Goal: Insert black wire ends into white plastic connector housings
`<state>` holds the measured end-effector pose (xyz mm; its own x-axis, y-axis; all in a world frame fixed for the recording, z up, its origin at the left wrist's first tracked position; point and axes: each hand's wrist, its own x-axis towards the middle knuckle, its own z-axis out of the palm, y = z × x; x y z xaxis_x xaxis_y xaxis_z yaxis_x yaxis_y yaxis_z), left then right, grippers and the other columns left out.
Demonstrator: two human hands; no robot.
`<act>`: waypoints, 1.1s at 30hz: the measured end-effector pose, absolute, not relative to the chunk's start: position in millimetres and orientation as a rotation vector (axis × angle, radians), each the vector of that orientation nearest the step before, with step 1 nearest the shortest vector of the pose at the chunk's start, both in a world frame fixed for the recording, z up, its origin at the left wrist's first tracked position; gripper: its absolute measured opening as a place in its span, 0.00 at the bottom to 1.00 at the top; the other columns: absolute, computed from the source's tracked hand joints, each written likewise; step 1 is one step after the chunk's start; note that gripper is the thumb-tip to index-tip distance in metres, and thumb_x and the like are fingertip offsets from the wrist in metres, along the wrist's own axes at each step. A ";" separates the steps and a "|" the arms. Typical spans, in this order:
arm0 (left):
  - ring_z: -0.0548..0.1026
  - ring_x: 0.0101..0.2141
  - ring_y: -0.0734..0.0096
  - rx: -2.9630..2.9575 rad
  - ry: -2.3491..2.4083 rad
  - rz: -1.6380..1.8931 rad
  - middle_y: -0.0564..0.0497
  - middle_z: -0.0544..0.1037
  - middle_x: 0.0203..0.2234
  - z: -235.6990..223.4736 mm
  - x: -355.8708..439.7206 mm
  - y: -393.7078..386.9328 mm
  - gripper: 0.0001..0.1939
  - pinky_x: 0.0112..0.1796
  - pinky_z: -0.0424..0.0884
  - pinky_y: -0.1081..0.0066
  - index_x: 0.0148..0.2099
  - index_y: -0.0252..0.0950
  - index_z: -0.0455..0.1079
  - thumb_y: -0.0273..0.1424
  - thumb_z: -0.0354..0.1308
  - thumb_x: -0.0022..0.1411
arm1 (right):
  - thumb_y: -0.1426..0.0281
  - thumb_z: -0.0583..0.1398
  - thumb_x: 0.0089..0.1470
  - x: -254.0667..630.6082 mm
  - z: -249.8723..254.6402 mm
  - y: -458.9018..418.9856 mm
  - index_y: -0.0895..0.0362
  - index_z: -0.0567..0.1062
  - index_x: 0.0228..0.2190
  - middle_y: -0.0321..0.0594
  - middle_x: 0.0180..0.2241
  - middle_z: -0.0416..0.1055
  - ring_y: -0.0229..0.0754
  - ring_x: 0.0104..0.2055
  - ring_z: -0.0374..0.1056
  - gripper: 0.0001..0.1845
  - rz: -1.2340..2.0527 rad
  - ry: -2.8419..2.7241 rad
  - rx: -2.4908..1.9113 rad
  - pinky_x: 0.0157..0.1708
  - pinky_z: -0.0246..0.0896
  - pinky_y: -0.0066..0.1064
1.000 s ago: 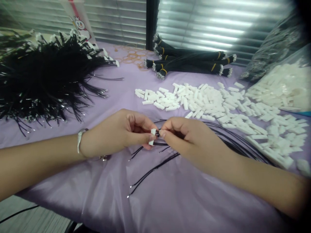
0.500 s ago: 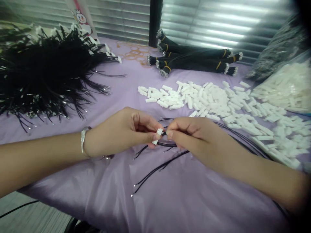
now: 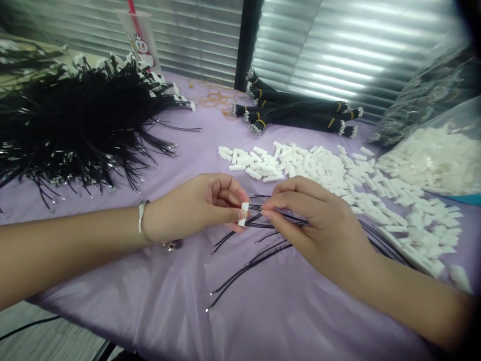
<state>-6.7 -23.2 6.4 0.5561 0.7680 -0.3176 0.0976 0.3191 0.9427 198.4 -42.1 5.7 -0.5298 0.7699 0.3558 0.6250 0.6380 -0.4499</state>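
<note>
L hand (image 3: 191,208) pinched shut on my white plastic connector housing (image 3: 244,214), R hand (image 3: 311,223) nearly closed on thin black wires (image 3: 287,219) just beside it, both over mid desk (image 3: 150,296).

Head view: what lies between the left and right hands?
In the head view: a white plastic connector housing, pinched by the left hand, then thin black wires running to the right hand.

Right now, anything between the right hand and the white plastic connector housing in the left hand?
Nothing solid: only the thin black wires pinched in the right hand cross the small gap toward the white plastic connector housing, held in the left hand.
</note>
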 end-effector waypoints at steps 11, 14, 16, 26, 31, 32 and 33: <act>0.74 0.27 0.79 1.181 0.931 0.528 0.55 0.75 0.26 6.6 -3.5 -21.9 0.06 0.33 0.75 0.76 0.33 0.32 0.65 0.22 0.60 0.54 | 0.75 0.55 0.53 192.0 4.6 -39.7 0.58 0.70 0.26 0.36 0.28 0.66 0.33 0.29 0.60 0.06 0.676 -2.329 -1.303 0.29 0.53 0.27; 0.74 0.26 0.80 1.200 0.963 0.528 0.55 0.76 0.25 8.4 -1.3 -23.2 0.05 0.31 0.74 0.78 0.33 0.31 0.65 0.22 0.60 0.54 | 0.73 0.54 0.53 189.3 5.2 -40.2 0.58 0.69 0.25 0.34 0.26 0.65 0.33 0.27 0.59 0.07 0.829 -2.244 -1.375 0.26 0.50 0.26; 0.74 0.26 0.80 1.213 0.984 0.523 0.55 0.76 0.25 9.2 -0.6 -23.9 0.05 0.30 0.74 0.78 0.32 0.31 0.66 0.22 0.60 0.54 | 0.72 0.53 0.54 187.8 5.4 -40.3 0.58 0.69 0.24 0.34 0.25 0.64 0.33 0.26 0.58 0.08 0.889 -2.206 -1.380 0.25 0.50 0.26; 0.74 0.27 0.79 1.205 0.959 0.524 0.55 0.75 0.24 7.2 -1.2 -24.9 0.05 0.31 0.75 0.77 0.32 0.32 0.65 0.21 0.59 0.54 | 0.75 0.54 0.52 188.9 7.2 -38.2 0.58 0.70 0.24 0.32 0.24 0.65 0.31 0.27 0.59 0.07 0.963 -2.127 -1.312 0.27 0.51 0.24; 0.74 0.25 0.80 1.214 0.997 0.499 0.57 0.74 0.22 9.3 -0.3 -23.2 0.06 0.31 0.75 0.78 0.33 0.32 0.64 0.21 0.59 0.55 | 0.72 0.55 0.52 193.9 10.2 -34.5 0.58 0.69 0.23 0.30 0.21 0.61 0.31 0.24 0.56 0.07 1.048 -2.134 -1.375 0.23 0.48 0.24; 0.74 0.25 0.80 1.214 1.000 0.494 0.57 0.74 0.22 9.4 -0.1 -22.7 0.05 0.31 0.75 0.78 0.33 0.32 0.64 0.21 0.59 0.55 | 0.72 0.55 0.52 194.1 10.6 -34.2 0.57 0.69 0.23 0.30 0.21 0.61 0.31 0.24 0.56 0.08 1.075 -2.139 -1.378 0.23 0.48 0.25; 0.75 0.25 0.79 1.212 1.001 0.491 0.57 0.74 0.22 9.2 -0.1 -22.2 0.05 0.31 0.75 0.78 0.33 0.32 0.64 0.21 0.59 0.55 | 0.71 0.54 0.52 194.0 11.0 -34.2 0.57 0.70 0.24 0.30 0.20 0.61 0.31 0.24 0.55 0.08 1.093 -2.145 -1.383 0.23 0.48 0.25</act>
<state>-0.1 -22.2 9.2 0.5071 0.7783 -0.3702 0.1841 0.3217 0.9288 194.0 -34.2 11.0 -0.4541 0.8849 -0.1034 0.6035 0.2202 -0.7663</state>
